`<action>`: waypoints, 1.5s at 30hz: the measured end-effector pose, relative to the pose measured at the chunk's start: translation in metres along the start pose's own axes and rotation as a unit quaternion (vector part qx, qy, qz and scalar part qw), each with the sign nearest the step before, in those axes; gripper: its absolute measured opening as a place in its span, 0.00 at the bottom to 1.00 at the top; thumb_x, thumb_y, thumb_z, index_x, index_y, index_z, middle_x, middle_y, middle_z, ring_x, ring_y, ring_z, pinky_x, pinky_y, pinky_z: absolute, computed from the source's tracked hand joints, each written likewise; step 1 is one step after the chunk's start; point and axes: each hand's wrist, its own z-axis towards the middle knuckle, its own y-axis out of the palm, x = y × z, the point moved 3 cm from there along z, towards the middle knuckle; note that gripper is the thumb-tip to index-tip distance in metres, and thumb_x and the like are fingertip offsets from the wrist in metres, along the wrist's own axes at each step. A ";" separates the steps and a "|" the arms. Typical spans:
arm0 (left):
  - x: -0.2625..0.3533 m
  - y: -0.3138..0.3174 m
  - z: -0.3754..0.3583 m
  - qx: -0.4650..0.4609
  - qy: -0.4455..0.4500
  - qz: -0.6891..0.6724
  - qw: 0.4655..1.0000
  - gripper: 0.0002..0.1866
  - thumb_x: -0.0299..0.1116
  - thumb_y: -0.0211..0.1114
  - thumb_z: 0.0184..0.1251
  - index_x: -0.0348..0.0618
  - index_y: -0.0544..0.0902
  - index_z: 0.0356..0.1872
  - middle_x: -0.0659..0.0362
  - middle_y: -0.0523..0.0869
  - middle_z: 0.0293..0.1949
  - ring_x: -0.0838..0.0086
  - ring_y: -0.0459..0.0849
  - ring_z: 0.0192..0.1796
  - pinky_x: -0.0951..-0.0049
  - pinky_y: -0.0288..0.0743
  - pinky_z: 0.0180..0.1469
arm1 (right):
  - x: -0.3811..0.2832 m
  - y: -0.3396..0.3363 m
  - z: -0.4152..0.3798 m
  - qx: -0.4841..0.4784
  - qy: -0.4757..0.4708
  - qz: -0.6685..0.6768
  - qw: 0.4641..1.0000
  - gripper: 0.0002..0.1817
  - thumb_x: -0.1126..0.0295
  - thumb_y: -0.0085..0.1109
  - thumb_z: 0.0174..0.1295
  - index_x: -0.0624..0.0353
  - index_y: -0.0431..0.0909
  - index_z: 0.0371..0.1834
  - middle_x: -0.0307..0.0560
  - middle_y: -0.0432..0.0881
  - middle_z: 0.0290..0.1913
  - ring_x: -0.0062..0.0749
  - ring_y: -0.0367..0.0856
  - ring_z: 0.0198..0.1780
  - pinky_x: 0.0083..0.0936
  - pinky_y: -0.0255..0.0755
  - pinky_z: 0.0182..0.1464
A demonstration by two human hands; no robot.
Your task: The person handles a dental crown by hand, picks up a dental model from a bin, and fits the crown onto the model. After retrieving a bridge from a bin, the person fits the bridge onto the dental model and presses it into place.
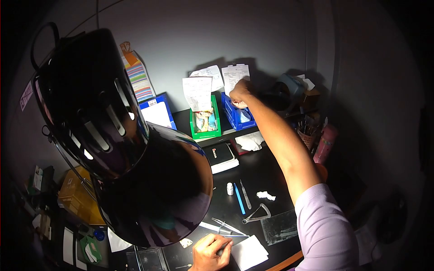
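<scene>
My right hand reaches far forward over a blue bin, its fingers curled together in front of a printed sheet standing at the bin's back. What those fingers hold, if anything, is hidden. A clear plastic packet shows inside the bin. Close to me, my left hand is closed, and I cannot make out what is in it. Beside it lies a white sheet of paper. Tweezers lie just beyond the left hand.
A large dark lamp blocks much of the left side. A green bin holds packets. On the black table are a notebook, a small white bottle, a blue stick tool, a metal caliper and crumpled tissue.
</scene>
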 end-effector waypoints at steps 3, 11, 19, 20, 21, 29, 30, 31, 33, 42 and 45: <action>0.000 -0.001 0.001 0.002 0.009 0.008 1.000 0.12 0.23 0.73 0.62 0.41 0.91 0.47 0.51 0.91 0.39 0.63 0.91 0.37 0.68 0.86 0.39 | -0.001 -0.004 -0.007 -0.015 -0.003 0.011 1.000 0.23 0.70 0.76 0.40 0.65 0.88 0.43 0.63 0.90 0.51 0.47 0.92 0.52 0.35 0.88 0.51; -0.001 0.000 0.001 0.000 0.027 0.034 0.999 0.13 0.23 0.74 0.61 0.43 0.91 0.48 0.52 0.90 0.38 0.65 0.90 0.34 0.69 0.85 0.37 | -0.005 -0.007 -0.011 -0.034 0.034 0.038 0.998 0.22 0.70 0.73 0.43 0.65 0.88 0.45 0.63 0.90 0.52 0.46 0.92 0.53 0.35 0.87 0.52; -0.001 -0.001 0.002 -0.003 0.024 0.036 0.999 0.13 0.23 0.74 0.62 0.42 0.91 0.48 0.52 0.91 0.38 0.66 0.90 0.34 0.70 0.85 0.37 | -0.008 -0.011 -0.022 -0.030 -0.006 0.056 0.998 0.27 0.65 0.67 0.55 0.67 0.83 0.58 0.64 0.86 0.61 0.47 0.87 0.63 0.35 0.84 0.60; -0.002 -0.001 0.001 -0.001 0.024 0.040 0.999 0.13 0.23 0.73 0.62 0.42 0.91 0.48 0.52 0.91 0.39 0.66 0.90 0.34 0.70 0.85 0.37 | -0.009 -0.014 -0.025 -0.040 -0.008 0.056 0.998 0.26 0.65 0.66 0.55 0.67 0.84 0.58 0.64 0.85 0.62 0.48 0.87 0.63 0.35 0.84 0.60; -0.002 -0.001 0.001 0.001 0.026 0.041 0.999 0.13 0.24 0.74 0.62 0.43 0.91 0.48 0.52 0.91 0.39 0.66 0.90 0.34 0.70 0.84 0.37 | -0.010 -0.016 -0.027 -0.049 -0.011 0.056 0.997 0.26 0.65 0.65 0.56 0.67 0.84 0.58 0.65 0.85 0.62 0.49 0.87 0.63 0.35 0.83 0.61; 0.005 -0.005 0.004 -0.017 0.006 0.043 0.999 0.13 0.25 0.74 0.61 0.44 0.91 0.47 0.52 0.91 0.39 0.65 0.90 0.34 0.68 0.85 0.37 | 0.002 0.007 0.006 -0.052 -0.096 0.003 0.994 0.25 0.65 0.65 0.55 0.67 0.86 0.55 0.69 0.85 0.60 0.53 0.87 0.62 0.35 0.81 0.62; 0.008 -0.007 0.006 -0.017 0.004 0.038 0.999 0.13 0.25 0.74 0.61 0.44 0.91 0.47 0.52 0.91 0.39 0.64 0.91 0.34 0.68 0.85 0.38 | 0.005 0.012 0.012 -0.043 -0.114 -0.009 0.993 0.24 0.65 0.66 0.53 0.66 0.88 0.53 0.68 0.87 0.58 0.53 0.88 0.60 0.35 0.82 0.61; 0.010 -0.009 0.008 -0.018 0.002 0.033 0.999 0.12 0.25 0.74 0.61 0.44 0.91 0.47 0.52 0.91 0.39 0.63 0.91 0.35 0.67 0.85 0.38 | 0.006 0.009 0.007 -0.065 -0.129 -0.027 0.989 0.23 0.64 0.67 0.52 0.64 0.89 0.51 0.66 0.88 0.55 0.52 0.89 0.58 0.35 0.83 0.59; 0.013 -0.010 0.008 -0.019 0.001 0.030 0.999 0.12 0.25 0.74 0.60 0.44 0.91 0.46 0.52 0.91 0.39 0.61 0.91 0.36 0.66 0.85 0.39 | 0.010 0.003 0.000 -0.105 -0.159 -0.065 0.979 0.21 0.63 0.70 0.49 0.60 0.91 0.46 0.63 0.91 0.49 0.51 0.91 0.53 0.36 0.84 0.56; 0.015 -0.010 0.008 0.001 0.010 0.043 0.999 0.11 0.26 0.74 0.59 0.44 0.90 0.44 0.51 0.90 0.39 0.56 0.91 0.39 0.63 0.85 0.44 | 0.035 0.002 -0.029 -0.038 -0.373 -0.061 0.925 0.17 0.80 0.71 0.52 0.63 0.91 0.47 0.63 0.91 0.48 0.52 0.90 0.53 0.38 0.82 0.57; 0.015 -0.010 0.010 0.014 0.025 0.037 0.999 0.10 0.25 0.76 0.57 0.44 0.90 0.40 0.54 0.89 0.35 0.60 0.89 0.35 0.65 0.83 0.40 | 0.036 -0.005 -0.037 -0.038 -0.363 -0.067 0.929 0.16 0.83 0.69 0.53 0.63 0.91 0.47 0.63 0.90 0.50 0.53 0.88 0.57 0.39 0.81 0.60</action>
